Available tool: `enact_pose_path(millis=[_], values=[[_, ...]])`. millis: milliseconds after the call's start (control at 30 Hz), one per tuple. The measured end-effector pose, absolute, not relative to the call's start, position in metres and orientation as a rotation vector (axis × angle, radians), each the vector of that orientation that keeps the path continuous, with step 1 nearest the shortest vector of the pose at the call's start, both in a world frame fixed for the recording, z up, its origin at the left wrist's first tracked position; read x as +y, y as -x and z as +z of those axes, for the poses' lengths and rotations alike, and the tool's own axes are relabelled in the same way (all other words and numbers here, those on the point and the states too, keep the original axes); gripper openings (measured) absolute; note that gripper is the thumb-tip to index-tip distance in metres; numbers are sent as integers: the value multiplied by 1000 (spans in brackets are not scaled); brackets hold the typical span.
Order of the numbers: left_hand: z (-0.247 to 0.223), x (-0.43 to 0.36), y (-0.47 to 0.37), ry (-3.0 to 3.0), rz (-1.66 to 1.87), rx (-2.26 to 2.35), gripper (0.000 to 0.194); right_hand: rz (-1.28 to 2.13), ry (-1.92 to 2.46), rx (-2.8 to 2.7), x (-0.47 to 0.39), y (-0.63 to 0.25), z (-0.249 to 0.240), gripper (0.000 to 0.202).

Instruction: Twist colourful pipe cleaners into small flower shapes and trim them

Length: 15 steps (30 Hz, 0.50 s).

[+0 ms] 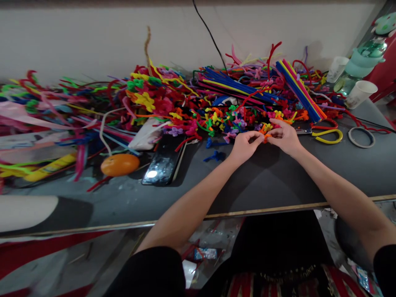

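Note:
Both hands meet over the grey table, pinching a small orange pipe-cleaner flower [266,137] between the fingertips. My left hand [246,145] closes thumb and forefinger on its left side. From the right, my right hand [284,137] grips it too, fingers bent. Part of the flower is hidden behind the fingers. Just beyond the hands lies a heap of small multicoloured pipe-cleaner flowers [216,119]. Blue pipe-cleaner pieces [215,156] rest on the table left of my left hand.
Yellow-handled scissors [328,136] and a grey ring [361,137] lie to the right. A phone [163,160] and an orange fruit-like object [120,165] are at left. Bundled pipe cleaners [301,90] top the pile. Paper cups [361,94] and a bottle [360,66] stand far right.

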<state>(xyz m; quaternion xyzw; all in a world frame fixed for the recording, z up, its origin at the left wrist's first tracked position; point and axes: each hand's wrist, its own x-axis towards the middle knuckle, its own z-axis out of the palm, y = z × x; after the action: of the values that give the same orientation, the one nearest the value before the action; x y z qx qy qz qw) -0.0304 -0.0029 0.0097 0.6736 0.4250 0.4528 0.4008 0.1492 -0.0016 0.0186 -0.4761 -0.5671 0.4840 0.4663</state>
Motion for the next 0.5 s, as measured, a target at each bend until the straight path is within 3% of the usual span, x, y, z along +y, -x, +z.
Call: enact_pose_path(millis=[133, 267, 500], values=[[6, -4, 27, -1529, 1224, 1102, 19, 1105, 1156, -1347, -2, -146, 17, 68], [1, -6, 20, -1392, 1252, 1088, 26, 1197, 1172, -1273, -1, -141, 12, 43], [4, -14, 13, -1624, 1259, 1129, 23, 1096, 1135, -1275, -4, -138, 12, 38]])
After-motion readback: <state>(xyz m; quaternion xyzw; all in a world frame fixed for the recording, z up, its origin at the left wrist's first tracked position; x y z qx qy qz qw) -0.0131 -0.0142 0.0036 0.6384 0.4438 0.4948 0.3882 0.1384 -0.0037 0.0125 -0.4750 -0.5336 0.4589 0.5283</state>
